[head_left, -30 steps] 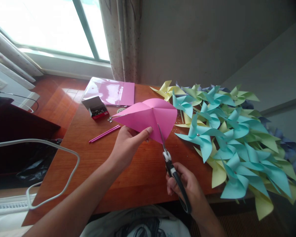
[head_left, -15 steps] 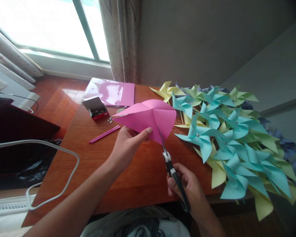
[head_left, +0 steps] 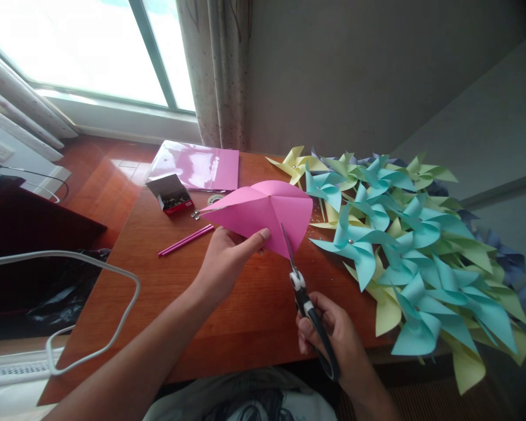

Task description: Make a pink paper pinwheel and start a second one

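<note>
A sheet of pink paper [head_left: 263, 210], creased from its middle and with a slit at its left corner, is held above the table. My left hand [head_left: 228, 257] pinches its lower edge, thumb on top and fingers underneath. Scissors [head_left: 311, 313] with black and white handles are gripped in my right hand [head_left: 326, 330]. Their blades lie along a crease at the lower right corner of the paper, one blade showing on top. The other blade is largely hidden.
Many teal, yellow and purple paper pinwheels [head_left: 357, 240] cover the table's right side. Two pink sticks [head_left: 185, 240], an open box of small metal pieces [head_left: 174, 199] and a pack of pink paper [head_left: 197, 166] lie on the wooden table [head_left: 228, 333]. A white cable [head_left: 129, 316] loops at left.
The scissor blades stay at the paper's lower right corner, with their tips slightly lower in view. The paper's left corner has shifted slightly; both hands hold nearly the same places.
</note>
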`<state>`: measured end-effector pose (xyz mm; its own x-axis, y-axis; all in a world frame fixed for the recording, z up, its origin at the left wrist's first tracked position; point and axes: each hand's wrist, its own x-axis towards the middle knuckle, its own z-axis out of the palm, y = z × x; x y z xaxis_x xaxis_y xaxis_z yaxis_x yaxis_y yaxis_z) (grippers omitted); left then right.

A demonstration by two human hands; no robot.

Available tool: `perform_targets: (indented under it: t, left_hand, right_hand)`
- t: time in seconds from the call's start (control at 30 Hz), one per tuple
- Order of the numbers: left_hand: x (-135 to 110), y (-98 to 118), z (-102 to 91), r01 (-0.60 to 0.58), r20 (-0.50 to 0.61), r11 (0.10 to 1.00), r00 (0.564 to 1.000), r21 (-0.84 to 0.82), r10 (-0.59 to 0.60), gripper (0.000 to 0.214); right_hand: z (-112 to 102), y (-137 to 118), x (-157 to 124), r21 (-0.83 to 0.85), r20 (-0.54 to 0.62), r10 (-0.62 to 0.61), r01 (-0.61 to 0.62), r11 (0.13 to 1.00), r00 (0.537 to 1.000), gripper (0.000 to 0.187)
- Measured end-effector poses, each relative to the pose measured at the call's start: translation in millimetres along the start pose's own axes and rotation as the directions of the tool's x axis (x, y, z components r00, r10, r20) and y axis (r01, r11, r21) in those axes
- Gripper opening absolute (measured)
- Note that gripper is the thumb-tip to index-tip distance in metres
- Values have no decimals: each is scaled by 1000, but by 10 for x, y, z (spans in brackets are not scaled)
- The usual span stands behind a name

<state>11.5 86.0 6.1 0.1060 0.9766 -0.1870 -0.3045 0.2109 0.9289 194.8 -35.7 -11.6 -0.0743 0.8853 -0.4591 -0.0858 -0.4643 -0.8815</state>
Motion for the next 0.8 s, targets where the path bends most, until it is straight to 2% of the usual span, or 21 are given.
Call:
perform_targets:
  t: [0.17,0.37,0.67,0.8]
  left_hand:
    - [-6,1,12,1,1,999,1000,-41,-1,20]
    - [-12,-25,-1,-5,20,998,1000,-65,7,18]
    - [-57,37,67,40,97,997,995,-63,-33,17]
    - [-74,35,82,34,89,999,996,-34,-30,19]
  right_hand:
    - [-13,-23,-7,52,63,-43,39,998,997,52]
    - [-25,-28,-3,52,87,-22,18,998,996,51]
    - [-17,-70,10,78,96,-10,3,997,995,49]
    - [2,-58,26,110,92,-41,31,993,995,49]
